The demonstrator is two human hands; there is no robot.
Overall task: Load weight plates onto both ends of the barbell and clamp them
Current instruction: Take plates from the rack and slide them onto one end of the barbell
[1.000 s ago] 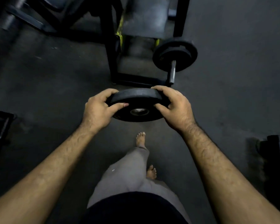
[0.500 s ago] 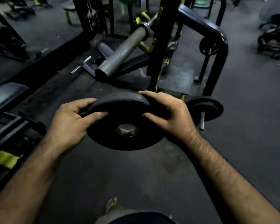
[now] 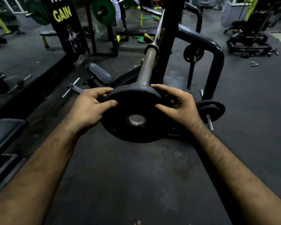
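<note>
I hold a black round weight plate [image 3: 133, 101] with a metal-lined centre hole in front of me, tilted toward me. My left hand [image 3: 91, 108] grips its left rim and my right hand [image 3: 177, 103] grips its right rim. Just behind the plate's top edge, the grey sleeve of the barbell [image 3: 147, 67] points toward me; the bar rests on a black rack [image 3: 169, 46] and runs away up the frame. The sleeve's near tip is hidden by the plate. The sleeve length I can see carries no plates.
A small plate on a storage peg [image 3: 211, 109] sits low at the right, another [image 3: 193, 53] hangs behind the curved black rack arm [image 3: 216, 62]. A padded bench [image 3: 5, 132] lies at left, a small pad [image 3: 98, 73] near the bar. Green plates [image 3: 103, 13] stand in the back.
I have carried the plate up toward the barbell; my view lifted from the floor, and the sleeve that lay off to the left is now directly behind the plate.
</note>
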